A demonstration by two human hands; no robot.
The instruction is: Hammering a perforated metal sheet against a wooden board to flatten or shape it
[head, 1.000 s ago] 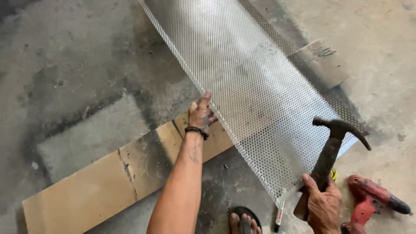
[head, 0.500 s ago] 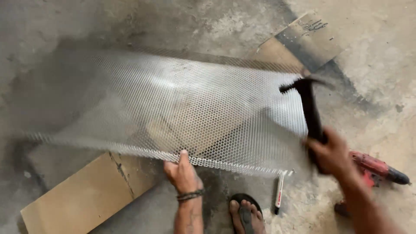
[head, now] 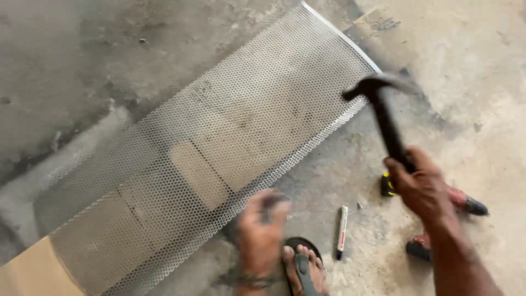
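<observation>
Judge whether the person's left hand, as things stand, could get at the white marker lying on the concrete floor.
Probably yes. The left hand looks empty and hovers low near the mesh sheet's edge; the marker lies just to its right. Only the sandalled foot sits between, below the direct path. The right hand holds the hammer.

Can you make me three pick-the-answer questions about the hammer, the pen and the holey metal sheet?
1. Where is the marker pen?
A. on the mesh sheet
B. on the floor beside the sandalled foot
C. in a hand

2. What colour is the power drill?
A. red and black
B. blue
C. green

3. How is the hammer?
A. lying on the floor
B. raised in the right hand
C. resting on the cardboard

Answers:
1 B, it lies on the concrete floor next to the foot.
2 A, its body shows red with dark ends.
3 B, the right hand grips its handle above the mesh sheet.
</observation>
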